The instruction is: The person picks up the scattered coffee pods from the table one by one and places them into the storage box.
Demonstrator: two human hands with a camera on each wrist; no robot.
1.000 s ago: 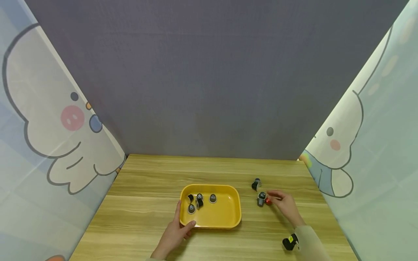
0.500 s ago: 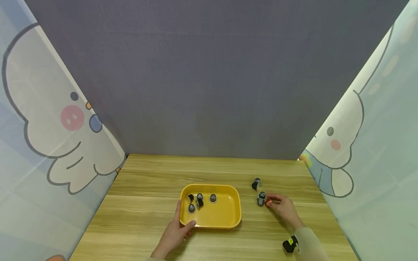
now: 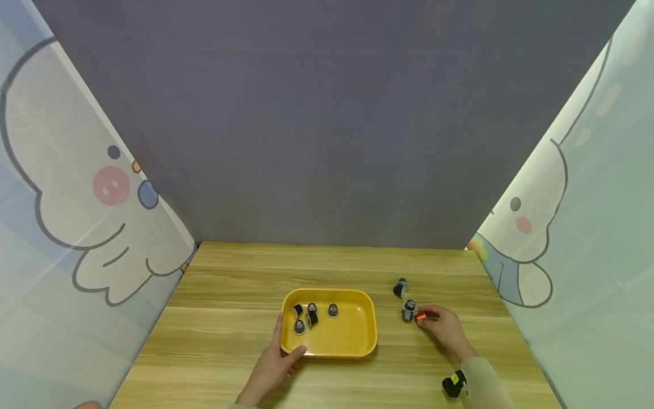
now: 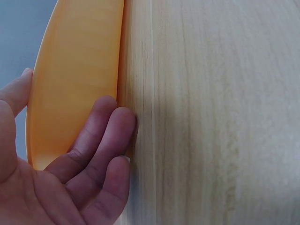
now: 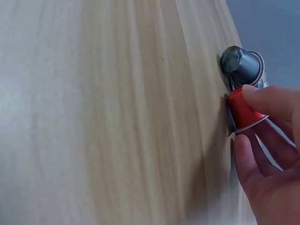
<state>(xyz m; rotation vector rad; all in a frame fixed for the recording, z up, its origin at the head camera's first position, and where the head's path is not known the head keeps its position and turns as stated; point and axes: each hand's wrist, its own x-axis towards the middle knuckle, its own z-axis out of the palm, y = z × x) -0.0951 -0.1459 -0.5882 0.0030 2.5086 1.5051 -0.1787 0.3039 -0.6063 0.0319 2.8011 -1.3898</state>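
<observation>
In the head view a yellow tray (image 3: 352, 338) holds several dark coffee capsules (image 3: 300, 326) toward its left side. My left hand (image 3: 272, 364) grips the tray's near left corner, the thumb over the front rim; the left wrist view has its fingers bent against the outer wall (image 4: 77, 79). To the right, my right hand (image 3: 448, 331) pinches a red coffee capsule (image 5: 243, 110) between thumb and fingers. The red capsule is tilted, its pale rim toward the palm. Right beside it, in the right wrist view, is a dark grey capsule (image 5: 241, 64).
Two grey capsules (image 3: 408, 311) sit together left of the right hand, and a black pair (image 3: 401, 288) lies farther back. A black object with a yellow mark (image 3: 452, 384) lies by the right sleeve. A grey partition (image 3: 327, 170) rises behind the wooden table (image 3: 219, 318).
My right hand's fingers have come around the red capsule, which has tilted and shifted slightly apart from the grey pair. The left hand and tray have stayed put.
</observation>
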